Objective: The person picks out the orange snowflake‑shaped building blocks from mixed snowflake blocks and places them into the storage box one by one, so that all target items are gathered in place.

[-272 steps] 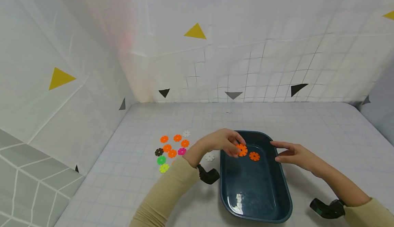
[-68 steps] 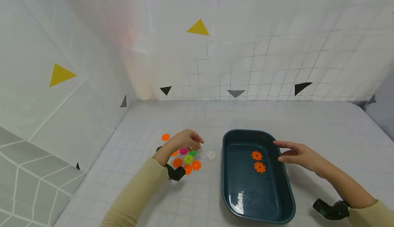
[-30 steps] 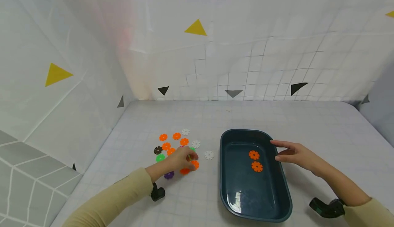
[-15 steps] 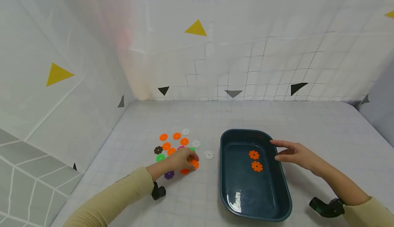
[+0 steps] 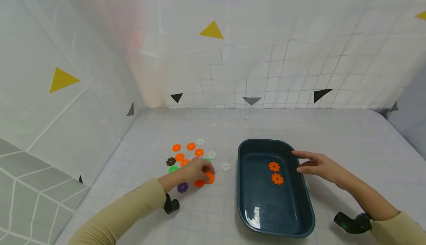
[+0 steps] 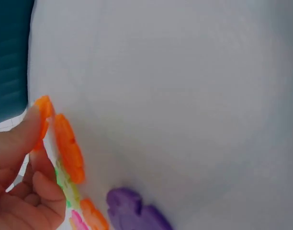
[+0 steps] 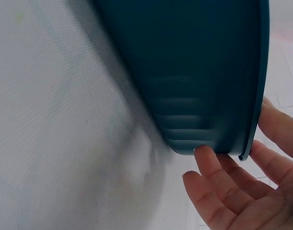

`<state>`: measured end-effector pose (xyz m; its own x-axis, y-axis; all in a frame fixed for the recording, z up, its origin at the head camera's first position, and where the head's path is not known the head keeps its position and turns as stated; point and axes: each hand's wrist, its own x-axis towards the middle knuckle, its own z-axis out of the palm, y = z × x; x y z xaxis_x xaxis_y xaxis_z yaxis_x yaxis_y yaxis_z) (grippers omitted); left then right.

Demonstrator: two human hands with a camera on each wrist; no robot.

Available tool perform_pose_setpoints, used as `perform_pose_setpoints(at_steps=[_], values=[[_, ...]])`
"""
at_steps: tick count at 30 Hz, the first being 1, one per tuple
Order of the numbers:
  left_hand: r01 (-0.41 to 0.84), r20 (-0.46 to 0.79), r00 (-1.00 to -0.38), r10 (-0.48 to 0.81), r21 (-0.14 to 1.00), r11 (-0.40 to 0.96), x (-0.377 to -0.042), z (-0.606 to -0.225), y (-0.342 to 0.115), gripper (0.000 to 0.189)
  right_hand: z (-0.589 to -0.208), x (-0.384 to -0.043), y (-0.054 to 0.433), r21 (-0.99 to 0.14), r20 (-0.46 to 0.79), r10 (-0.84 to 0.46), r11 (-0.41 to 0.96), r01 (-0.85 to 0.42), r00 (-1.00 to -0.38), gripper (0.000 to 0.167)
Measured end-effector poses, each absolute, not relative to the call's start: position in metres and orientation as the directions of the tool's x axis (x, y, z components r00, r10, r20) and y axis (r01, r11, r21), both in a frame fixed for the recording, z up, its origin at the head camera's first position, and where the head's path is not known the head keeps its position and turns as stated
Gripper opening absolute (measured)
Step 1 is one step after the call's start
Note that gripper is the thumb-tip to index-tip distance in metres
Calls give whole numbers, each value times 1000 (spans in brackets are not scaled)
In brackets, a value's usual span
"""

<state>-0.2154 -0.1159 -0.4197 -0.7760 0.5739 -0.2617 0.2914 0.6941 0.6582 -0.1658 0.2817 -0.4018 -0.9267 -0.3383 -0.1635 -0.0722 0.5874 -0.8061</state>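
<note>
My left hand (image 5: 198, 169) is low over the scattered discs on the table. Its thumb and finger pinch an orange flower-shaped disc (image 6: 44, 117), tipped on edge in the left wrist view. Beside it lie another orange disc (image 6: 69, 149) and a purple disc (image 5: 182, 187). My right hand (image 5: 321, 167) touches the right rim of a dark blue-green tray (image 5: 246, 215), fingers relaxed. In the right wrist view its fingertips (image 7: 204, 155) are at the tray's outer wall. Inside the tray lie two orange discs (image 5: 274, 166). The left hand hides part of the pile.
Around the left hand lie several orange discs (image 5: 176, 147), a black disc (image 5: 171, 162), a green disc (image 5: 173, 169) and white discs (image 5: 225, 167). White sheeting (image 5: 186, 71) stands behind the table (image 5: 266, 123) and at its left.
About nine seconds ago my left hand held an orange disc above the tray, where one lay; now two lie there. The left hand has moved left to the pile. The right hand stays at the rim.
</note>
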Motion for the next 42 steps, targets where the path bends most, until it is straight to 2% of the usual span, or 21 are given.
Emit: perform_pose_setpoints(at_steps=[10, 20, 27, 42], values=[[343, -246, -753, 610, 644, 683, -216, -419, -120, 11, -402, -165, 283, -824, -167, -342, 563, -59, -925, 63], [254, -260, -789, 557, 687, 681, -214, -409, -120, 12, -402, -165, 283, -821, -165, -335, 568, -59, -927, 63], [294, -224, -784, 579, 687, 664, -217, -401, -118, 16, -402, -165, 283, -833, -171, -340, 551, -49, -925, 64], [247, -245, -785, 569, 718, 650, -215, -386, -113, 21, -402, -164, 282, -822, -175, -321, 567, -41, -931, 63]])
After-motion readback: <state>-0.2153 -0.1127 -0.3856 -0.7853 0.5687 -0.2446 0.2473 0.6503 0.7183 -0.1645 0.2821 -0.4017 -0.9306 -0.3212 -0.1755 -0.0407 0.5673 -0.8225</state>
